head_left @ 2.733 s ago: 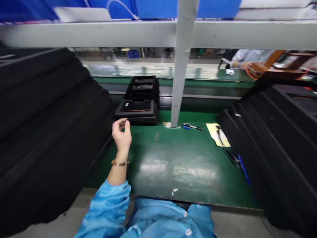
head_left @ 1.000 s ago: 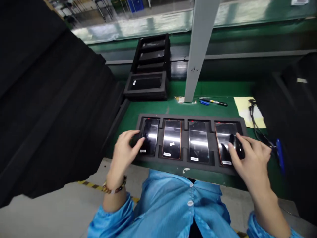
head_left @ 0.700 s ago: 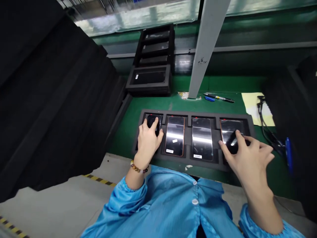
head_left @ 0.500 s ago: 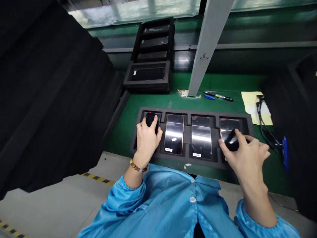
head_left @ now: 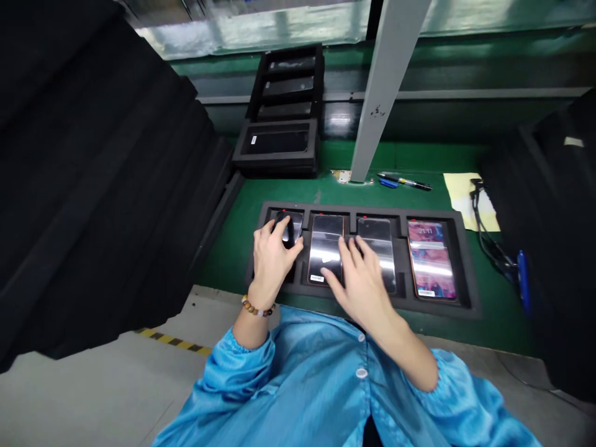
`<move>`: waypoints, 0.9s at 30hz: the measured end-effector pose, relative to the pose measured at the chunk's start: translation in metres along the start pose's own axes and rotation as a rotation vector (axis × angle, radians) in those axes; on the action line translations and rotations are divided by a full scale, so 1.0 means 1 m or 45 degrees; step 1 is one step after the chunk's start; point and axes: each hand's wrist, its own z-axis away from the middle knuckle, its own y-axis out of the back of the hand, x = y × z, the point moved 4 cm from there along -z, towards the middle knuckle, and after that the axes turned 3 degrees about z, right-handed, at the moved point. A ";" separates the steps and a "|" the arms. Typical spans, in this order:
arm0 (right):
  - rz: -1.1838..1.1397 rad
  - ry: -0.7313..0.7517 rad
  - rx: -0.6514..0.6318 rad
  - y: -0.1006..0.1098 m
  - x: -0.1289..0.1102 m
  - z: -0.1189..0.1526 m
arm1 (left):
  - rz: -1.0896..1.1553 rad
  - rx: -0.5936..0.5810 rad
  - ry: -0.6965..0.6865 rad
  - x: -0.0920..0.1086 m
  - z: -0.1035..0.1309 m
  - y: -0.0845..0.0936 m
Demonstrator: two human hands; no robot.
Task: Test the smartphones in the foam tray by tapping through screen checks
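Note:
A black foam tray (head_left: 469,292) with phones in its compartments lies on the green table. Over the leftmost phone (head_left: 292,230) is my left hand (head_left: 272,254), its thumb and fingers around the phone's sides. My right hand (head_left: 361,276) is spread, thumb and fingertips over the right part of the second phone (head_left: 321,248), which has an orange edge and a white label. Partly covered by that hand is the third phone (head_left: 382,245), its screen dark. The rightmost phone (head_left: 431,261) has a lit screen showing 21:11, and no hand touches it.
More black trays with phones (head_left: 274,162) are stacked at the back left. A grey post (head_left: 384,87) rises behind the tray, beside a pen (head_left: 405,181) and yellow paper (head_left: 465,192) with a cable. Dark stacks (head_left: 116,186) stand left and right.
My right hand has moved left from the rightmost phone to the second one. The rightmost phone's screen, dark before, is lit. My left hand has stayed at the leftmost phone.

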 end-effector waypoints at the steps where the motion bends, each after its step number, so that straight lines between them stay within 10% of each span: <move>1: -0.049 -0.019 -0.022 -0.009 -0.007 -0.003 | 0.077 0.039 0.019 -0.002 0.000 0.004; 11: -0.762 -0.186 -0.063 -0.023 -0.010 -0.034 | 1.287 0.283 0.374 -0.039 -0.007 0.052; 16: -0.906 -0.223 -0.020 -0.014 -0.015 -0.047 | 1.362 0.272 0.406 -0.037 0.002 0.086; 20: -0.744 -0.099 -0.172 -0.044 -0.053 -0.065 | 1.321 0.202 0.374 -0.023 0.011 0.103; 24: -0.667 -0.010 -0.300 -0.073 -0.087 -0.068 | 1.310 0.137 0.389 -0.010 0.009 0.100; 27: -0.652 0.087 -0.275 -0.050 -0.073 -0.048 | 1.303 0.053 0.386 -0.004 0.005 0.084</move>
